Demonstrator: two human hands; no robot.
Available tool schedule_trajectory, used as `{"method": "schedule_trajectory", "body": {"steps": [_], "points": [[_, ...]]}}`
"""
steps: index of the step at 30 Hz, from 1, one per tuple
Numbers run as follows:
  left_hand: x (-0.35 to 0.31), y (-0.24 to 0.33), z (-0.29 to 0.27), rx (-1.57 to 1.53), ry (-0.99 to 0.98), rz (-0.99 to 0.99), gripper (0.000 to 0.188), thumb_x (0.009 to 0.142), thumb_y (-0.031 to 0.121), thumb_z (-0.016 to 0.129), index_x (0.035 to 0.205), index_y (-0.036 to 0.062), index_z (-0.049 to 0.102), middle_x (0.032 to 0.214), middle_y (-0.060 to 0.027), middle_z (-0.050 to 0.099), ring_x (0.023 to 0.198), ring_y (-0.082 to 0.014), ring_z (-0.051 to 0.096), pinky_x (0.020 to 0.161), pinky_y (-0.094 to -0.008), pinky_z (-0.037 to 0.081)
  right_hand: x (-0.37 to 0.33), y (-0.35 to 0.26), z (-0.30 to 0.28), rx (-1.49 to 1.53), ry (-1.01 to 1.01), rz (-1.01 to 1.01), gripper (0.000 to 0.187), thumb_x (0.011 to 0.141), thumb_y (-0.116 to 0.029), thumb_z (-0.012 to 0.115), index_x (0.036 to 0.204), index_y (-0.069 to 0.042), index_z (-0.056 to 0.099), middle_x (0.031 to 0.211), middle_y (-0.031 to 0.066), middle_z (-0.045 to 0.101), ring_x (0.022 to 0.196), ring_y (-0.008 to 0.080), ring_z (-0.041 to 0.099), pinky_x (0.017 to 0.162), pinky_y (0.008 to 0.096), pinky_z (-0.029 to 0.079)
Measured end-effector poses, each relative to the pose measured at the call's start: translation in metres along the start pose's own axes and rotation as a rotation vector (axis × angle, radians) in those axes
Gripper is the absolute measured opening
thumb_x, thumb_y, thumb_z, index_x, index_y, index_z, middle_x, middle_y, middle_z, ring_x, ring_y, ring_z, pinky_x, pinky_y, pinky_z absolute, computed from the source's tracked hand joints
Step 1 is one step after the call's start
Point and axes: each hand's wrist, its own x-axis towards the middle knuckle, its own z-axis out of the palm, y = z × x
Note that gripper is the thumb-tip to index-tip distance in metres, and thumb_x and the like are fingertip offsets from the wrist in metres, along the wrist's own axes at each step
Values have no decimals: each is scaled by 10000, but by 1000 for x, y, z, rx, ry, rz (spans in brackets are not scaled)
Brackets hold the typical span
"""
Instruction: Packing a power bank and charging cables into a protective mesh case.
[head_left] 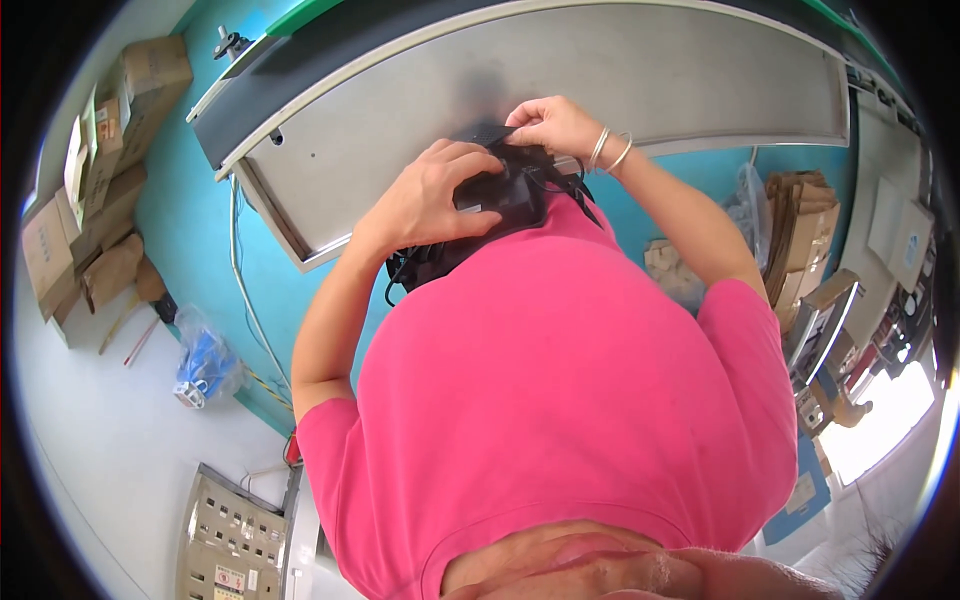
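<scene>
A black bag-like item (pixel 522 195) with thin straps and dark loops lies against my front, at the near edge of the metal-topped bench (pixel 690 90). Curled over its left side is my left hand (pixel 432 190), fingers on top and thumb lower down, gripping it. With fingertips pinched together, my right hand (pixel 558 128) holds the item's raised upper edge. Two pale bracelets (pixel 610 150) circle the right wrist. A small light grey piece (pixel 567 166) shows below the right hand; its kind cannot be made out.
Behind the metal top runs a dark belt (pixel 330 65) with a green-edged rim. Cardboard boxes (pixel 150 75) are stacked at far left, near a bagged blue object (pixel 207 365). Flattened cartons (pixel 800 225) stand at right. A perforated metal panel (pixel 230 540) is at lower left.
</scene>
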Motion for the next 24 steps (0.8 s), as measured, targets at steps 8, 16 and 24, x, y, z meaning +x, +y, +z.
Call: {"method": "schedule_trajectory", "body": {"steps": [8, 16, 24], "points": [[3, 1, 6, 70, -8, -10, 507, 718, 247, 705, 1164, 30, 597, 1179, -115, 605, 1111, -298, 525, 948, -388, 452, 4, -11, 25, -1200, 430, -1034, 195, 733, -189, 684, 809, -92, 533, 717, 36, 543, 702, 224, 597, 568, 324, 506], [-7, 15, 18, 43, 119, -184, 452, 867, 240, 637, 1228, 3, 505, 1141, -209, 597, 1019, -375, 563, 889, -427, 466, 3, -28, 17, -886, 163, -976, 103, 798, -125, 646, 889, -90, 611, 747, 87, 640, 670, 268, 638, 587, 350, 515], [-50, -35, 42, 336, 477, -321, 255, 808, 86, 626, 1043, 24, 549, 955, -161, 605, 900, -375, 576, 781, -456, 470, -4, -31, 15, -1295, 217, -1111, 125, 806, -97, 630, 929, -73, 615, 747, 46, 645, 651, 204, 634, 564, 313, 520]]}}
